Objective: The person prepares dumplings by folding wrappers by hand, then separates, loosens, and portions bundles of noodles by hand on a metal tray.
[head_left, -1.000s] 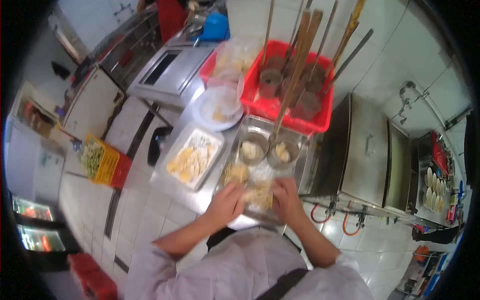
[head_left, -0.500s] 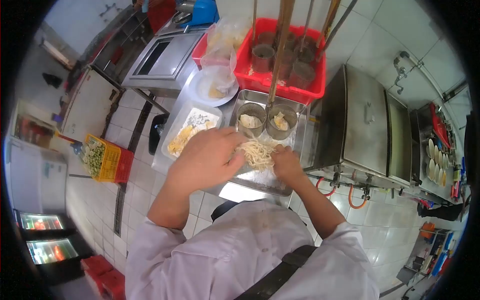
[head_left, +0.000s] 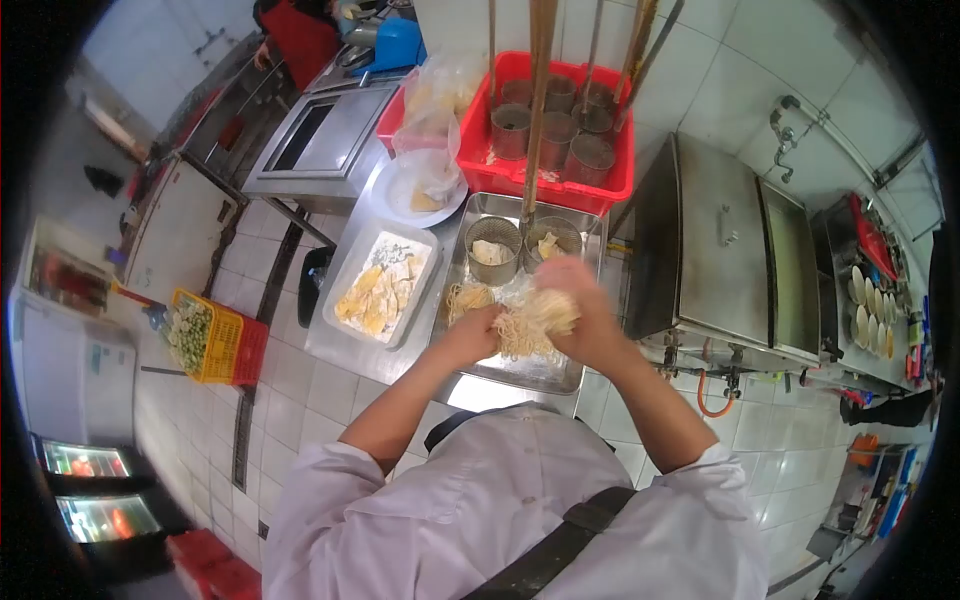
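Observation:
Thin pale noodles lie in a shallow metal tray. My left hand is closed at their left edge, its fingertips pinching some strands. A bundle of noodles is in my right hand, which is blurred by motion just above the tray's right side. Beside my left hand sits a smaller noodle clump. Two wire strainer baskets with long handles, a left one and a right one, stand at the tray's far end, each with pale folded dough pieces inside.
A white plastic tub of floury yellow dough pieces is on the left. Behind it are a white plate and a plastic bag. A red bin holds several strainers. A steel cooker stands right; a person in red is at the back.
My left hand has come off the top of the noodles to their left edge, uncovering the tub and a clump. My right hand has risen over the tray with noodles in it.

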Demonstrator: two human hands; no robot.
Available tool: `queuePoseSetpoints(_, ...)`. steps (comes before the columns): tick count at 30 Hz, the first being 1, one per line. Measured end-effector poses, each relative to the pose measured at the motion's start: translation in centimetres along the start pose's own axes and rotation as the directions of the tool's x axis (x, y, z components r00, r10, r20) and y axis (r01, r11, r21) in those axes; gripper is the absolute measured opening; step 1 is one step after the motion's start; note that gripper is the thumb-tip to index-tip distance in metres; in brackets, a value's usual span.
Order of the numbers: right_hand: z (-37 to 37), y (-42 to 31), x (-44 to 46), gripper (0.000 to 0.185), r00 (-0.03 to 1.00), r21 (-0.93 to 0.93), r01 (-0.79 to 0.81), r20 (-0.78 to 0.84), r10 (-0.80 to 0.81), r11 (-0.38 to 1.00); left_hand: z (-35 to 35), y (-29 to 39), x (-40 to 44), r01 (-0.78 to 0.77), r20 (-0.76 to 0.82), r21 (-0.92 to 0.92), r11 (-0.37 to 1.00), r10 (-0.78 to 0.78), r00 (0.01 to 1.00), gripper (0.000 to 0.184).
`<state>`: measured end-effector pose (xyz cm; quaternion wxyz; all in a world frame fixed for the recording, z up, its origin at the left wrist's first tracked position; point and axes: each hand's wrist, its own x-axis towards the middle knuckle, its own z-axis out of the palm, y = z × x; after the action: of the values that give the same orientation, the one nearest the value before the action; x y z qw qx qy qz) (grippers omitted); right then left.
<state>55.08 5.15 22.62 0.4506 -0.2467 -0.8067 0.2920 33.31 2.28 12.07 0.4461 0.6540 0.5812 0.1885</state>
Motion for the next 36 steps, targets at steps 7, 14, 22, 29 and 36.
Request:
queuePoseSetpoints(7, 5.4, 5.6, -6.6, 0.027, 0.982, -0.152, 0.003, -0.188, -0.032, 0.988, 0.4, 3.7, -4.5, -0.274, -0.397, 0.376, 0.885, 0.420, 0.816, 0.040)
queuePoseSetpoints(14, 6.9, 4.9, -12.0, 0.045, 0.963, -0.306, -0.237, 0.048, 0.264, 0.922, 3.6, 0.5, -6.9, -0.112, -0.379, 0.083, 0.990, 0.135, 0.916, 0.052)
queuePoseSetpoints(22, 5.9, 6.3, -7.6, 0.029, 0.607, -0.461, -0.403, 0.511, 0.608, 0.790, 2.2, 3.0, -4.4, 0.181, 0.075, 0.246, 0.952, -0.205, 0.976, 0.043)
queuePoseSetpoints(29, 6.3, 11.5, -7.0, 0.034, 0.909, -0.708, -0.217, 0.105, 0.403, 0.672, -2.6, 4.1, -4.5, -0.066, -0.246, 0.280, 0.958, 0.138, 0.959, 0.028)
queuePoseSetpoints(36, 2.8, 7.8, -3.0, 0.026, 0.934, -0.262, -0.221, 0.221, 0.282, 0.939, -13.6, 17.1, -8.5, -0.376, -0.267, 0.396, 0.838, 0.497, 0.826, 0.017)
